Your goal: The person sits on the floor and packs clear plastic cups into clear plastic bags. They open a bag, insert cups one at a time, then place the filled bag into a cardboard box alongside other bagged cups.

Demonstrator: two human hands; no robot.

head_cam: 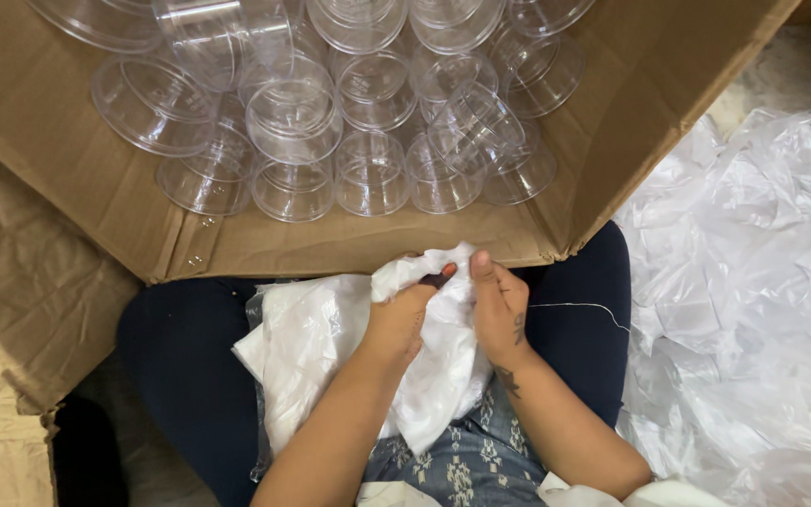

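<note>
white cloth (434, 376), clear cups (368, 169), brown box (68, 169)

Clear cups (371, 169) in cardboard box (612, 122)

Soft, even light filled the scene, bright enough to read everything, with only weak shadows under the cardboard box (349, 239). Glare glinted on the clear plastic cups (368, 169), and the heap of plastic bags (753, 282) looked washed out and slightly soft.

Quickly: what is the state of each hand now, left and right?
Left hand: closed, gripping the white cloth.
Right hand: closed, pinching the same white cloth at its top.
</note>
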